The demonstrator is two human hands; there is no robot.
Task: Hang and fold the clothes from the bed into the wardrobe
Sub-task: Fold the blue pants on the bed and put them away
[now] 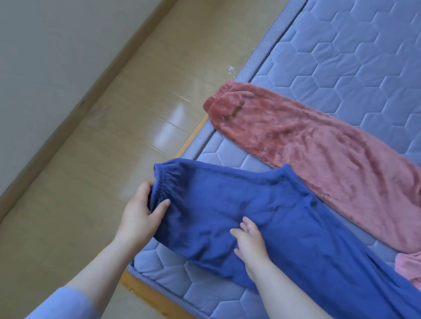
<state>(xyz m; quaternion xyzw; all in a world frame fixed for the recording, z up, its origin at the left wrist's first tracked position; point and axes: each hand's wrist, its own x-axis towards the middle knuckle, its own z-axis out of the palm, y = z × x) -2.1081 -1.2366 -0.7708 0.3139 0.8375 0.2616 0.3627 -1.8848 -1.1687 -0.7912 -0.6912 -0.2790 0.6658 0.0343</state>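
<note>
Folding blue trousers [274,217]: left hand [140,215] grips elastic end [165,182], maybe waistband, 9 o'clock; right hand [251,245] presses flat; fold next.

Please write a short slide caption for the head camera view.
Left hand grips the elastic edge of the blue garment, right hand rests on it, beside a red garment on the mattress.

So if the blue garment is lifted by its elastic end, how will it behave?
Probably floppy: the blue garment lies creased and follows the mattress, so it would likely drape from the left hand gripping its gathered end. Likely light, since a pinch bunches it. Its fuzzy-looking surface may drag on the rust-pink garment it lies against.
</note>
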